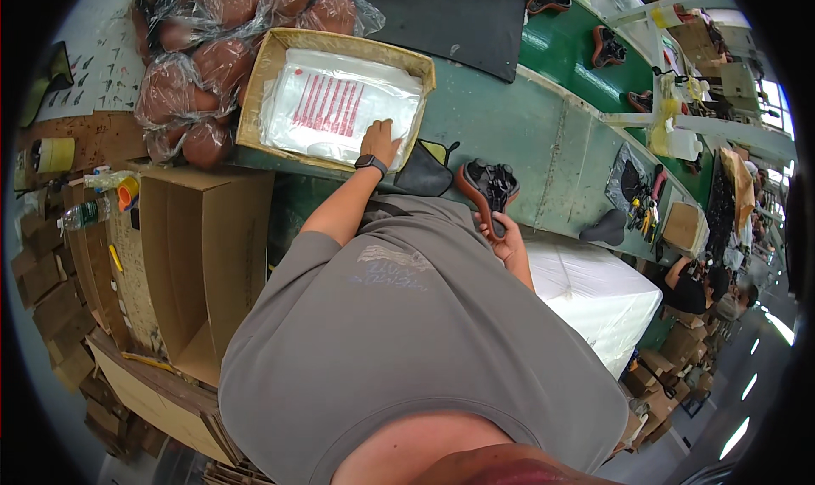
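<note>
My left hand (380,145), with a dark watch on its wrist, rests on a stack of clear plastic bags (280,115) printed in red. Its fingers lie forward on the top bag and are slightly bent. The stack fills a shallow cardboard box (250,115) on the green bench. My right hand (508,237) is closed round the near end of a shoe (492,188) with a black laced upper and a reddish-brown sole. That shoe is tilted at the bench's near edge. Between my hands lies a black piece with yellow-green edging (424,172).
Brown rounded forms wrapped in clear plastic (199,77) are piled behind the box at left. An open carton (199,264) stands at lower left. A white-covered block (586,290) is at right. More shoes (608,47) sit on a green conveyor (560,43); pliers (649,217) lie farther right.
</note>
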`<state>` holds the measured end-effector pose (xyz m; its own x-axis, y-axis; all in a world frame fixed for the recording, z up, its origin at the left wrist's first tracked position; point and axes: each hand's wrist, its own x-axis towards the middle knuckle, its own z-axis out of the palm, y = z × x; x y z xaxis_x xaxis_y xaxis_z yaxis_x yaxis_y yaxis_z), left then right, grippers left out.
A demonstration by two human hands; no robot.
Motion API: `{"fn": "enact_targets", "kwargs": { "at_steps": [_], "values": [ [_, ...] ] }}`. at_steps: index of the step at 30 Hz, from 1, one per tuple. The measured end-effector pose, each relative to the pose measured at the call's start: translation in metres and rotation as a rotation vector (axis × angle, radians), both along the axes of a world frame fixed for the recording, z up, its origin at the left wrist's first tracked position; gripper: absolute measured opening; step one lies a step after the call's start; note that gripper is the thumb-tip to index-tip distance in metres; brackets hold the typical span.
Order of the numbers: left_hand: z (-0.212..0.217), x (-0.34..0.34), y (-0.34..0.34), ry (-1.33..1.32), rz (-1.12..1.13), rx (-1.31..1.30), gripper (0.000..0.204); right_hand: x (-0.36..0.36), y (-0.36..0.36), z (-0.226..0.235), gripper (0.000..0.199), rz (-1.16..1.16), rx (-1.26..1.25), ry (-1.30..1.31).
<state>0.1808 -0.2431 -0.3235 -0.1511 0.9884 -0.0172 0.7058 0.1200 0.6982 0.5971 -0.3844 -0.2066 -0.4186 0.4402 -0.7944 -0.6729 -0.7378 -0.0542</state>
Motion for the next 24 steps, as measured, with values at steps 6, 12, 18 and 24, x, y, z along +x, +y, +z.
{"fn": "enact_targets", "kwargs": {
  "at_steps": [6,12,18,24],
  "values": [
    [-0.001,0.008,-0.009,0.138,-0.092,-0.071,0.013,-0.045,0.006,-0.037,0.043,0.085,-0.051,-0.312],
    [-0.043,-0.044,-0.009,-0.294,0.572,-0.023,0.019,-0.063,0.021,-0.028,0.04,0.143,0.074,-0.391],
    [0.056,-0.09,0.022,-0.858,0.434,-0.538,0.035,-0.094,0.04,0.043,0.047,0.132,0.3,-0.342],
    [0.106,-0.107,0.001,-0.518,0.118,-0.152,0.024,-0.208,0.133,0.073,0.054,0.486,0.631,-0.077]
  ]
}}
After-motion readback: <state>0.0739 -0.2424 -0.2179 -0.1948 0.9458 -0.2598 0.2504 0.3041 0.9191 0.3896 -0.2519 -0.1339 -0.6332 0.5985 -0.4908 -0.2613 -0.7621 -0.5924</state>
